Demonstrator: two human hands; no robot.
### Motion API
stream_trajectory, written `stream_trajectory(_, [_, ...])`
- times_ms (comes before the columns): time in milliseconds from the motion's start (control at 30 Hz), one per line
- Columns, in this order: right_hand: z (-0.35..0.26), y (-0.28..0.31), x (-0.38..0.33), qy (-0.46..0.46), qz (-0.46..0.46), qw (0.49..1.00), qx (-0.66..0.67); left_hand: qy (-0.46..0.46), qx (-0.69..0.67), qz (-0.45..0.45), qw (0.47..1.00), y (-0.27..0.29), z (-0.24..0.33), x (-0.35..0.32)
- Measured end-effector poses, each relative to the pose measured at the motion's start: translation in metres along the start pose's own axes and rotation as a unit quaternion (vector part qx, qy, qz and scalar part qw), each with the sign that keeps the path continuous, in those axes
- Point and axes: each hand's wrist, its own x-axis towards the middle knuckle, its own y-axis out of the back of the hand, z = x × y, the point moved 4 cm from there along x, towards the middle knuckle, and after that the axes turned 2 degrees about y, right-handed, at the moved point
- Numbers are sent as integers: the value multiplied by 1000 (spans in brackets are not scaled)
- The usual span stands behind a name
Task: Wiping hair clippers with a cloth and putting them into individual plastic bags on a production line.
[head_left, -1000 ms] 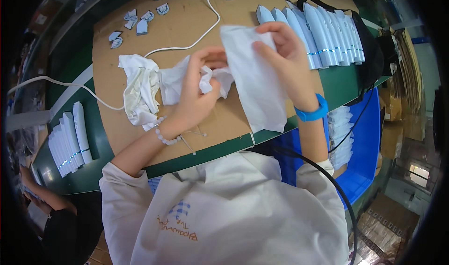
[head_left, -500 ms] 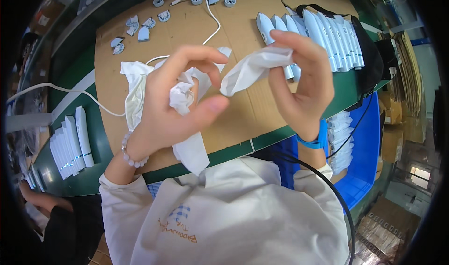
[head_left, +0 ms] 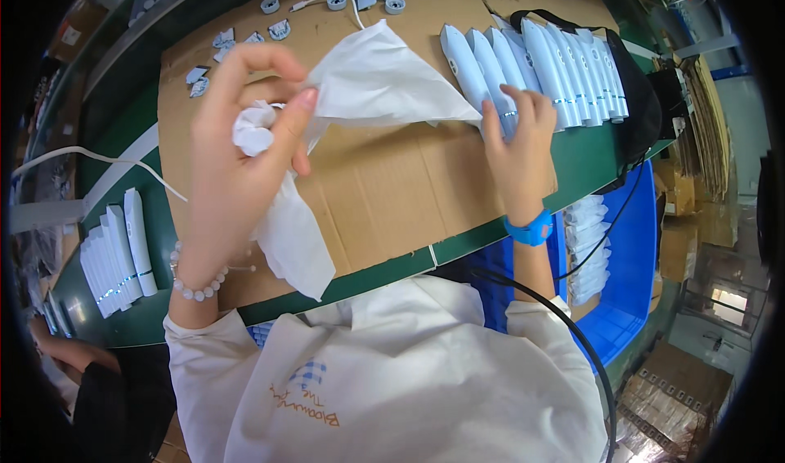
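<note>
My left hand [head_left: 245, 152] is closed on thin white bags of soft, crumpled material. One white bag [head_left: 372, 79] is pinched at the fingertips and spreads toward the right. Another bunched white piece [head_left: 255, 128] sits in the palm, and a white length [head_left: 296, 246] hangs below the wrist. My right hand [head_left: 523, 144] reaches the row of pale blue tapered handles [head_left: 572, 75]. Its thumb and fingers are apart around the lower end of one pale blue handle [head_left: 509, 122]; firm contact cannot be made out.
Small round grey-blue parts [head_left: 395, 5] and flat pieces [head_left: 280, 30] lie at the back of the cardboard [head_left: 368, 210], beside a white cable [head_left: 323, 4]. More handles [head_left: 114, 259] stand left. A blue bin [head_left: 630, 299] holds white-wrapped items. A co-worker's arm [head_left: 74, 348] shows at lower left.
My right hand has let go of the white bag and moved down to the handles. My left hand has shifted left, and the bag it pinches has spread open.
</note>
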Motion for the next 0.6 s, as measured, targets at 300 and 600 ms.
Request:
stream_trajectory(300, [-8, -26, -33, -17, -72, 990, -119, 5, 30, -37, 999, 5, -4, 3])
stream_trajectory(600, [9, 5, -42, -256, -80, 877, 400, -39, 108, 31, 993, 25, 3, 9])
